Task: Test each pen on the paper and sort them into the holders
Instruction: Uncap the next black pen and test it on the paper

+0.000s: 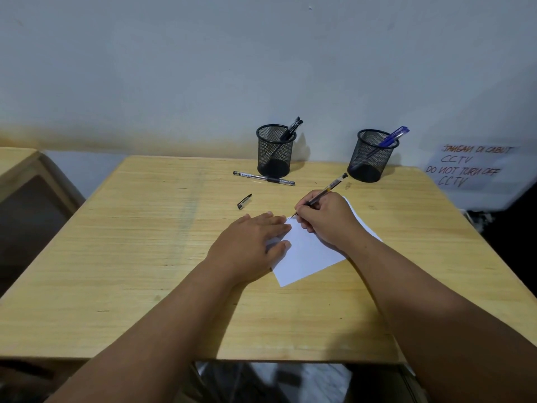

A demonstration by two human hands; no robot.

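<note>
My right hand [325, 219] grips an uncapped black pen [331, 187] with its tip on the top left corner of the white paper [308, 257]. My left hand [250, 242] lies flat on the paper's left edge with straight fingers. The pen's black cap [244, 201] lies on the table above my left hand. A capped black pen [263, 178] lies in front of the left mesh holder [274, 151], which has black pens in it. The right mesh holder [372, 155] contains blue pens.
The wooden table [145, 242] stands against a pale wall. A handwritten CCTV notice [467, 167] hangs at the right beyond the table. Another wooden piece of furniture [23, 175] sits at the left.
</note>
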